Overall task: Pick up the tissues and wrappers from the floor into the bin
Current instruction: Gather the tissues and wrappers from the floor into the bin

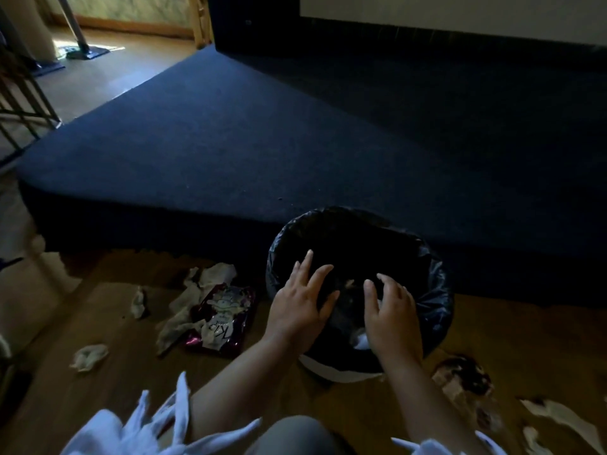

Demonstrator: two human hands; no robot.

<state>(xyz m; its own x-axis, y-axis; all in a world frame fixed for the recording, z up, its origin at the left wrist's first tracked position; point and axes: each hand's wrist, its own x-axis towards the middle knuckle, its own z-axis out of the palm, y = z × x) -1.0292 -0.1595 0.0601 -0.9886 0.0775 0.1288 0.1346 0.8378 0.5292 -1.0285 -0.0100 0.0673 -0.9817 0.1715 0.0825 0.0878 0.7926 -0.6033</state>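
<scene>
A bin lined with a black bag stands on the wooden floor against a dark blue platform. Both hands hover over its mouth, fingers spread, holding nothing: my left hand over the left rim, my right hand over the near side. White tissue shows inside the bin between them. Left of the bin lie a purple snack wrapper, crumpled tissues and a small tissue ball. To the right lie a crumpled wrapper and more tissues.
The low dark blue platform fills the space behind the bin. A metal rack stands at the far left. A mop head rests on the lit floor at the back left. My knee and white sleeves are at the bottom edge.
</scene>
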